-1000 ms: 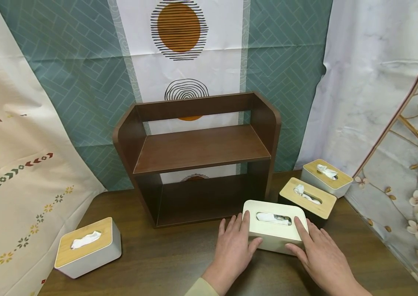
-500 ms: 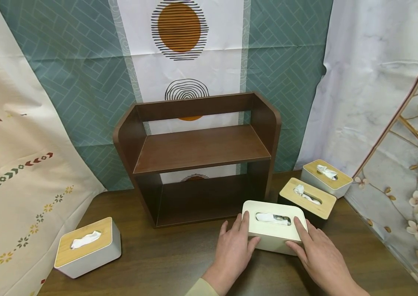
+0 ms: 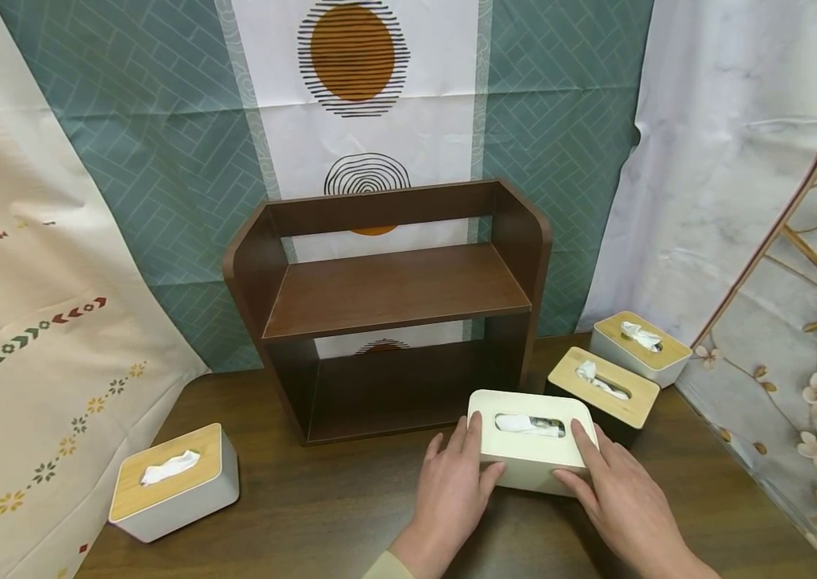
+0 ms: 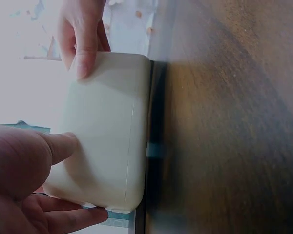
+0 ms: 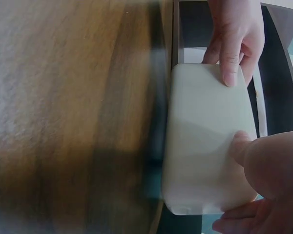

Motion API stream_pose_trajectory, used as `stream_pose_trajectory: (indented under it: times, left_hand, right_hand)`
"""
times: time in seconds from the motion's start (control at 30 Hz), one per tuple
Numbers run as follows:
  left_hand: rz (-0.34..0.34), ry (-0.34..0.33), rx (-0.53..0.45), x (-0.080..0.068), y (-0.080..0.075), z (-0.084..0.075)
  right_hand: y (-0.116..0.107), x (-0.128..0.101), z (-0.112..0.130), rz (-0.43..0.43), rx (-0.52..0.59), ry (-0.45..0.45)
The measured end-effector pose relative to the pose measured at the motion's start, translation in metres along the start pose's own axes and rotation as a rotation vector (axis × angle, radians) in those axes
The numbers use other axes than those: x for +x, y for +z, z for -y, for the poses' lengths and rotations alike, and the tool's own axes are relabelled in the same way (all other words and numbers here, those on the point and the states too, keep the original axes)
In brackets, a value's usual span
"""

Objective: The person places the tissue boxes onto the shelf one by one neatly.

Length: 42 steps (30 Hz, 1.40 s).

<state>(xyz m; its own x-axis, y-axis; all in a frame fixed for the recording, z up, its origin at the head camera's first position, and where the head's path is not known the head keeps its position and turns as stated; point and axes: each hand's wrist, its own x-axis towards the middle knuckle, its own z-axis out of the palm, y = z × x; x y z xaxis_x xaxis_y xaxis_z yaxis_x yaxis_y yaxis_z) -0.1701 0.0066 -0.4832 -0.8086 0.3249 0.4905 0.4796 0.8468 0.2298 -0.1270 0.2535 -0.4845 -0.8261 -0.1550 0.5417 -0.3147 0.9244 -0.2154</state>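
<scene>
- i watch the cream tissue box (image 3: 533, 449) held between two hands, in front of the brown shelf's (image 3: 394, 289) lower right side; cannot tell whether it touches the table (image 3: 322, 515).
- left hand (image 3: 449, 486): grips the left end, thumb on the near face.
- right hand (image 3: 629, 498): grips the right end, thumb likewise.
- black tissue box (image 3: 621, 408): just behind, rightward.
- white tissue box (image 3: 621, 344): beyond that.
- grey-sided tissue box (image 3: 177, 498): well apart, left.
</scene>
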Motion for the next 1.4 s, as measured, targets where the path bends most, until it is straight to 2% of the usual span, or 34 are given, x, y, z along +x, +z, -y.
stream_pose_trajectory:
  times: [0.33, 0.67, 1.0, 1.17, 1.4]
  left_hand:
    - [-0.037, -0.024, -0.008, -0.003, -0.013, 0.006]
    - [-0.067, -0.055, -0.007, -0.008, -0.022, 0.018]
    - [-0.062, -0.123, -0.005, -0.01, -0.031, 0.03]
    - [-0.05, -0.169, -0.007, -0.009, -0.035, 0.037]
    - [-0.084, -0.182, 0.008, -0.006, -0.036, 0.048]
  right_hand:
    - [0.001, 0.011, 0.009, -0.025, 0.028, -0.024]
    - [0.002, 0.027, 0.024, 0.061, 0.064, 0.016]
    - [0.011, 0.042, 0.037, 0.081, 0.107, -0.005]
    - [0.016, 0.052, 0.042, 0.063, 0.131, -0.029]
    - [0.024, 0.067, 0.046, 0.08, 0.168, -0.052]
